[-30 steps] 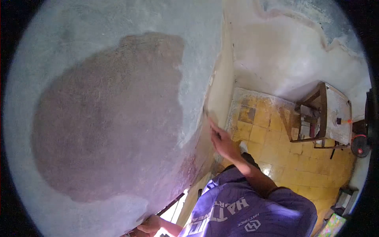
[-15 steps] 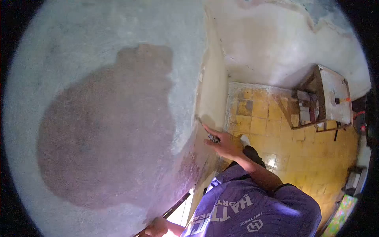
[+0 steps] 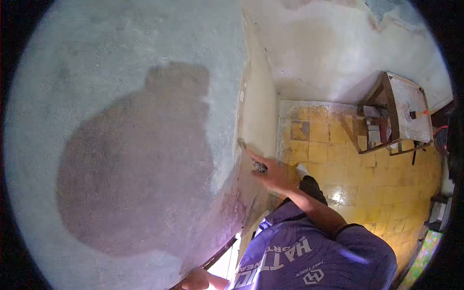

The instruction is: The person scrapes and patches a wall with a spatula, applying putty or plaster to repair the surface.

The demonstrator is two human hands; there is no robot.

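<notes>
My right hand (image 3: 273, 176) is closed around the dark, speckled handle of a slim scraper (image 3: 250, 153). Its thin blade points up and left, with the tip at the edge where the blue-grey wall face (image 3: 145, 34) meets the narrow cream side (image 3: 258, 111). The forefinger stretches along the tool. Low in the view, my left hand (image 3: 197, 280) is curled over the dark frame (image 3: 221, 253) of a bright opening; part of the hand is cut off by the picture's edge.
A worn wooden table (image 3: 411, 108) stands against the far wall, with small items on and under it. Yellow floor tiles (image 3: 321, 154) lie below. A colourful patterned item (image 3: 421, 258) is at the lower right. Chipped paint runs along the wall's edge.
The view has shifted slightly, and the large shadow on the wall sits a little further right and lower. Both hands keep their holds; the scraper's tip stays at the wall edge, marginally higher.
</notes>
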